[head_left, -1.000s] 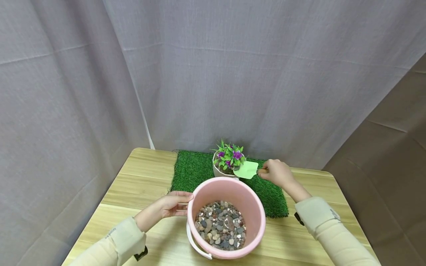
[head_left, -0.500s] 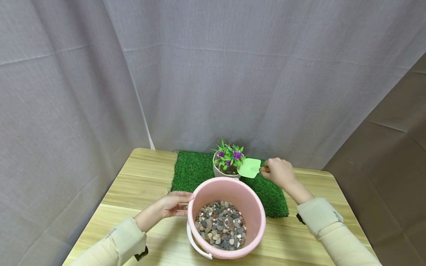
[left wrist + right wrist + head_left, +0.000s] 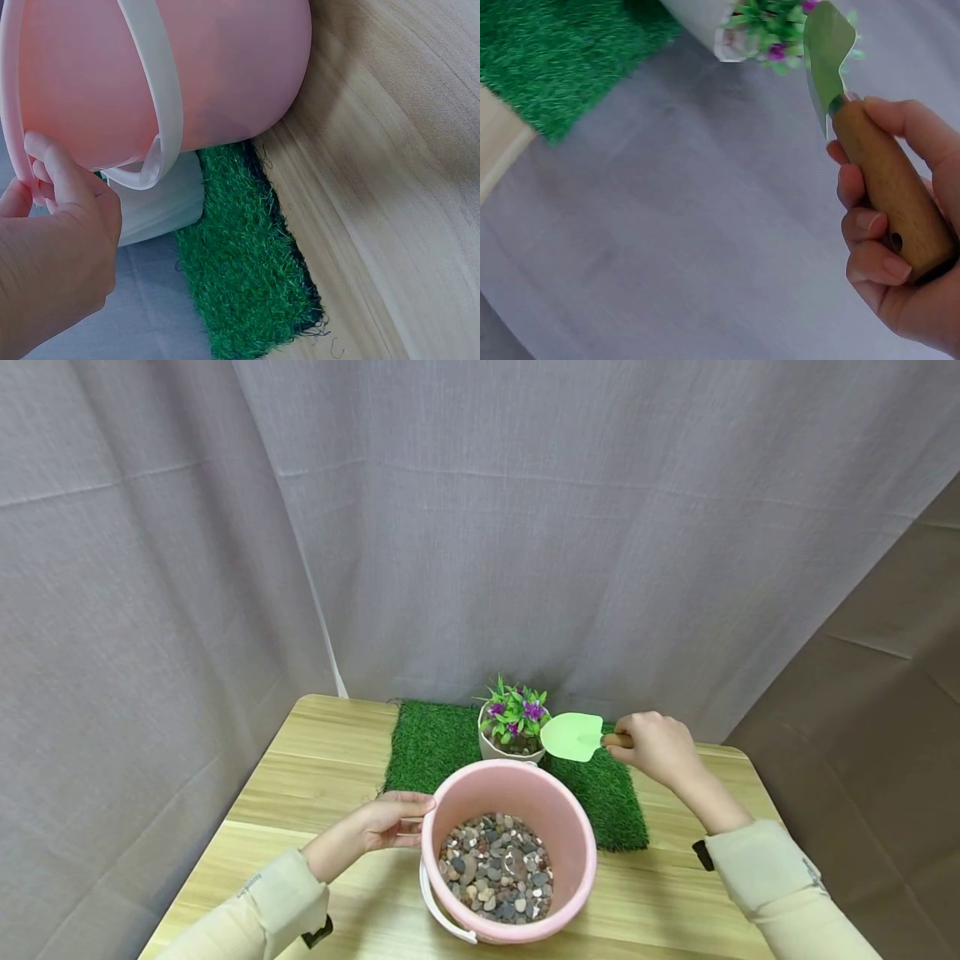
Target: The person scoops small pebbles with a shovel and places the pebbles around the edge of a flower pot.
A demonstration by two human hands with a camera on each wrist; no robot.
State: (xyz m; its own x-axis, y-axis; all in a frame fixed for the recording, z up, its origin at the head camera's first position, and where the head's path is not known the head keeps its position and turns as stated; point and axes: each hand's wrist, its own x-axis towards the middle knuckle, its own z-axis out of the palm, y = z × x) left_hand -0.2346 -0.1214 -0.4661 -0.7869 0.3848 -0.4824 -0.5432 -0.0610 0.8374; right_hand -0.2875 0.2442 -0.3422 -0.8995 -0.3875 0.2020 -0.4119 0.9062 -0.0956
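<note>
- the right hand [image 3: 660,747] grasps a trowel by its wooden handle [image 3: 889,187], fingers curled round it and thumb along the top.
- the trowel's pale green blade [image 3: 572,737] is held in the air over the grass mat [image 3: 435,739], pointing left, just beside the right side of the flower pot [image 3: 489,748].
- the left hand [image 3: 393,822] pinches the rim of the pink bucket [image 3: 510,767] on its left side, thumb and fingers on either side of the edge.
- the bucket stands upright near the front of the wooden table [image 3: 322,735], with mixed pebbles [image 3: 495,868] over its bottom; its white carrying handle [image 3: 442,914] hangs down on the left.
- seen from the head, the bucket stands in front of the pot and hides its lower part, along with a stretch of the mat; whether bucket and pot touch, i cannot tell.
- the pot is white, set on the mat at the back, holding a leafy plant [image 3: 513,710] with purple flowers.
- in the right wrist view, the blade covers part of the plant.
- grey curtain [image 3: 480,568] hangs behind the table and along the left; a browner cloth [image 3: 862,718] closes the right.
- both arms wear pale sleeves [image 3: 288,889], with a black strap [image 3: 318,933] showing at each cuff.
</note>
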